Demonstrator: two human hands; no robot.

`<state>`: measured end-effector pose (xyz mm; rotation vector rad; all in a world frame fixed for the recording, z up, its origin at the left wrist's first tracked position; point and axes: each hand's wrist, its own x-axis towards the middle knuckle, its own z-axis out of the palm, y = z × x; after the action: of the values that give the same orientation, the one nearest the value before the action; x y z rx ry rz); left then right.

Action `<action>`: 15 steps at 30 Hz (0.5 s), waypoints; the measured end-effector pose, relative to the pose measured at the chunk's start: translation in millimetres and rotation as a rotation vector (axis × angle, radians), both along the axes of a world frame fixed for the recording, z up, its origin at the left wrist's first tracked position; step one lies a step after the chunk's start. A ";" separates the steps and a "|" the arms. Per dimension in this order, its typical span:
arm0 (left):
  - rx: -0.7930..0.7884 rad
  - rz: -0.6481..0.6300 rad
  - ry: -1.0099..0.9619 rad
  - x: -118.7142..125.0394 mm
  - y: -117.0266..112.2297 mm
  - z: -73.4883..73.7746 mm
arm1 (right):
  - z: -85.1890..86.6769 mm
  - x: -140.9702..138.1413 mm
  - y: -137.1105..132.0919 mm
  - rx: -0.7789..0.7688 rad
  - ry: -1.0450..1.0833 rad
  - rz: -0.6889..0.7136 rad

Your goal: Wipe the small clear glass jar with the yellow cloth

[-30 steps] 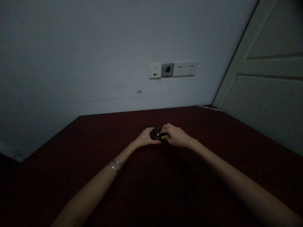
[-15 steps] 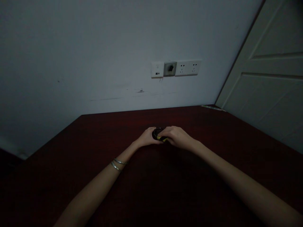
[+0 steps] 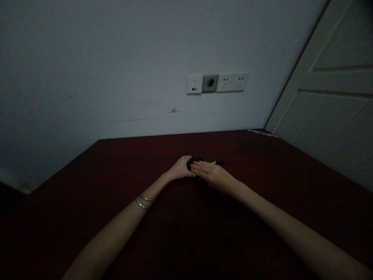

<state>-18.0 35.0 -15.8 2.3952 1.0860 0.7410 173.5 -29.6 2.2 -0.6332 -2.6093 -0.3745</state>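
Both hands meet at the middle of a dark red table. My left hand curls round a small round black object and holds it against the tabletop. My right hand lies over a yellow strip that sticks out to the right of the black object, its fingers closed on it. A dark tip ends the strip. The dim light hides what the object is. Two thin bracelets circle my left wrist.
A grey-white wall rises behind the table, with a row of sockets and a switch. A pale panelled door stands at the right. A thin light strip lies at the table's far right corner.
My right hand has shifted slightly toward me and the yellow strip now shows further out to the right of the black object. My left hand stays in place.
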 end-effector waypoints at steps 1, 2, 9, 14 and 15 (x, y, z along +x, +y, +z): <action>0.000 -0.002 0.002 0.1 -0.2 0.1 | -0.4 2.8 -0.6 -0.007 -0.005 0.003; 0.001 -0.003 0.004 0.3 -0.6 0.1 | -0.6 7.5 -0.9 -0.019 -0.009 0.004; 0.014 0.016 0.005 2.3 -3.8 -0.5 | -4.5 54.6 11.1 -0.139 0.082 -0.088; 0.003 0.043 0.014 5.0 -4.8 1.1 | -8.9 54.9 10.6 -0.131 0.112 -0.112; 0.000 0.043 0.014 5.6 -5.2 1.8 | -8.9 52.1 8.4 -0.129 0.117 -0.111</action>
<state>-12.5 29.9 -14.0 2.3878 1.1461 0.7396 225.6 -21.2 -6.8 -0.8208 -2.5080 -0.1977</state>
